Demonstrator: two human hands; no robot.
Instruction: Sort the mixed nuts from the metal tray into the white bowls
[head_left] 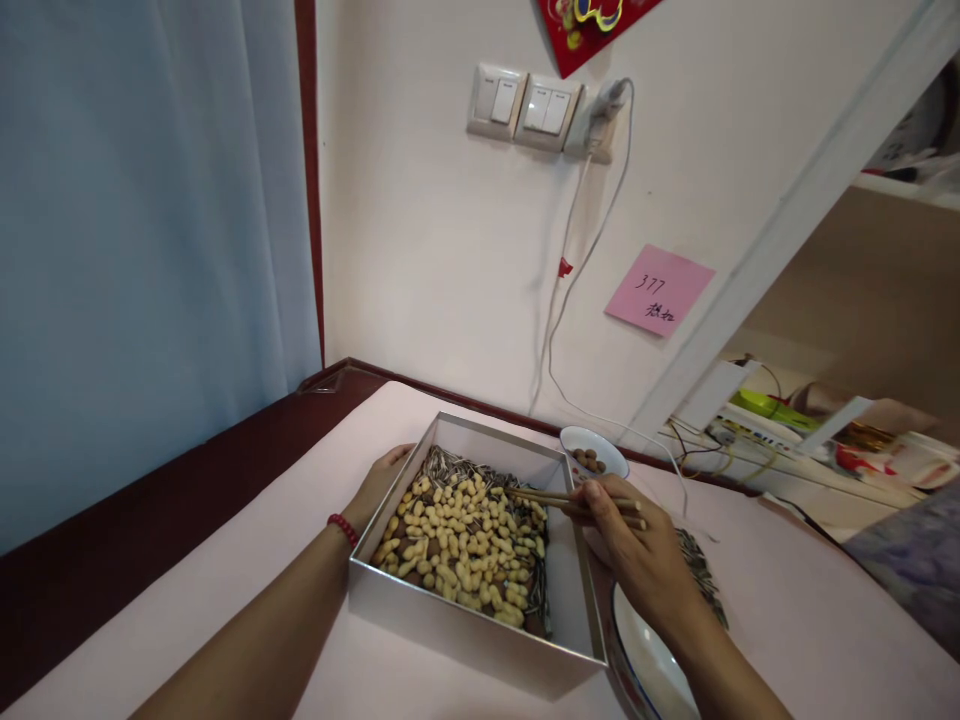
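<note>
My right hand [634, 535] is closed round a pair of wooden chopsticks [551, 497]. Their tips reach over the right part of a white box [480, 640], down by the nuts; whether they pinch anything is too small to tell. Inside the box, peanuts in the shell [469, 540] lie spread over striped sunflower seeds [457, 465], with several round brown nuts [409, 548] among them. Against the box's outer left wall rests my left hand [382, 485], fingers stretched along it and partly hidden by the box. A red bead bracelet circles that wrist.
Behind the box's right corner stands a bowl [615, 460] with several brown nuts. A white dish [652, 660] is partly under my right forearm, beside a heap of sunflower seeds [701, 575]. A white cable [592, 405] runs from the wall socket to the table. Cluttered shelves [817, 430] stand right.
</note>
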